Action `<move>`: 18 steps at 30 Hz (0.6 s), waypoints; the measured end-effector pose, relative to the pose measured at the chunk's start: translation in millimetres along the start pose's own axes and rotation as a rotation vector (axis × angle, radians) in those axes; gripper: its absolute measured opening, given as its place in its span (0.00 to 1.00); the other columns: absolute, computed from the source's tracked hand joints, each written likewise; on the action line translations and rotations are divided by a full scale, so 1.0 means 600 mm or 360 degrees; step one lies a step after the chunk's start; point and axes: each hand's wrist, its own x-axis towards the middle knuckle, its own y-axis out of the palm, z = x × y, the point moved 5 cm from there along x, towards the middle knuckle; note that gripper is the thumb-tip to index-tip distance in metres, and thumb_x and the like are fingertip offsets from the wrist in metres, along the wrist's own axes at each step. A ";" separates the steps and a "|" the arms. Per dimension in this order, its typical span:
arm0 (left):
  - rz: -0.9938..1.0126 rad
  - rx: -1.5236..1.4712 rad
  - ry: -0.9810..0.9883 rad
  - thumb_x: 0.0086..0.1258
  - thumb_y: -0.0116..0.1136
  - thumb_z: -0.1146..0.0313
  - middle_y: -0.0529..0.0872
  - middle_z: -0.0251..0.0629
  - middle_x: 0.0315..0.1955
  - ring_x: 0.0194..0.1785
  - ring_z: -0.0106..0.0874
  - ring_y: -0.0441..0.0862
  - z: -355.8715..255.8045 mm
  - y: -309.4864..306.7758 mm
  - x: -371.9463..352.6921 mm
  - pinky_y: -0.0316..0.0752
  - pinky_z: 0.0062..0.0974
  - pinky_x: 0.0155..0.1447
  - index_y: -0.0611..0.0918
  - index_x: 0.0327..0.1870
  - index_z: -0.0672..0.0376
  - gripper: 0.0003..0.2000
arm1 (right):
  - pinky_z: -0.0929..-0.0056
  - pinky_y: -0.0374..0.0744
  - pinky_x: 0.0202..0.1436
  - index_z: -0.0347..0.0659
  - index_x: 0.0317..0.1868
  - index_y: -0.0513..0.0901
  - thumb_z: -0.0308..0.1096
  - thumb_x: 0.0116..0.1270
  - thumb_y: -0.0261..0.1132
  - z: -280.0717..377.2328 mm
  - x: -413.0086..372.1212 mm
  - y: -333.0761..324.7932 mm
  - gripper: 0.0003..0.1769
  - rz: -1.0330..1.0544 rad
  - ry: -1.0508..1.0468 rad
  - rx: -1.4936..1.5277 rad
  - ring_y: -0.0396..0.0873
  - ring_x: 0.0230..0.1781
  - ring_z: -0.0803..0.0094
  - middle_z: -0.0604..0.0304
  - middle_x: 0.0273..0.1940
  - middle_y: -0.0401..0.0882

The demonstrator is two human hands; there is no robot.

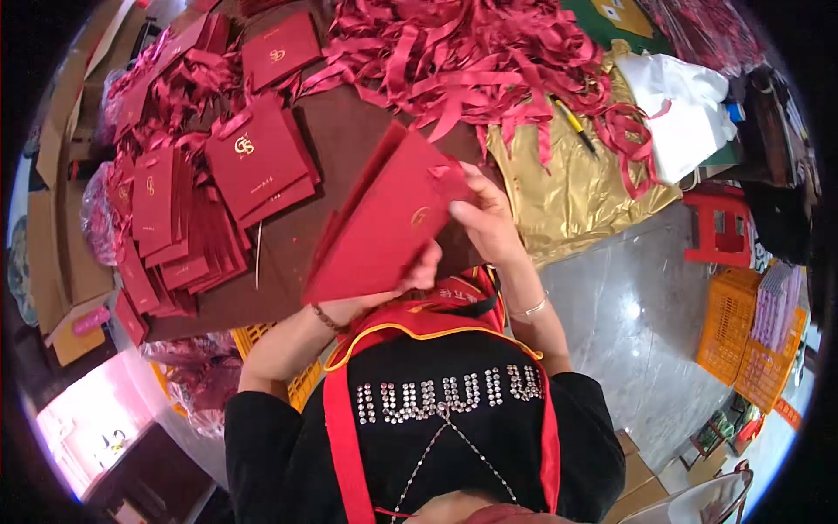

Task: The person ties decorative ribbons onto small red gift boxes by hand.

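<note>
A dark red paper gift bag [384, 223] with a gold logo is held tilted between my two hands, in front of the apron. My left hand [422, 269], beaded bracelet at its wrist, grips the bag's lower edge; part of this hand is hidden behind the bag. At the bag's upper right end, my right hand [489, 214] pinches the edge with thumb and fingers, where a bit of red ribbon shows. Another red panel shows behind the bag's left side. Left of it on the brown table [349, 118] lie more red gift bags [262, 162], fanned and stacked.
A large heap of red ribbons [471, 57] covers the far side. On the gold sheet [559, 201] at right lies a yellow-and-black pen [573, 127], near a white plastic bag [676, 100]. A red stool [720, 223] and orange crates [729, 319] stand on the floor at right.
</note>
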 end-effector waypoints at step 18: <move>-0.0863 0.3479 0.1163 0.64 0.56 0.62 0.82 0.42 0.34 0.40 0.44 0.80 -0.181 -0.003 0.205 0.75 0.38 0.45 0.80 0.41 0.56 0.10 | 0.79 0.75 0.46 0.34 0.45 0.79 0.22 0.65 0.60 0.044 -0.053 -0.025 0.09 -0.0268 -0.0287 -0.1391 0.77 0.43 0.76 0.58 0.47 0.76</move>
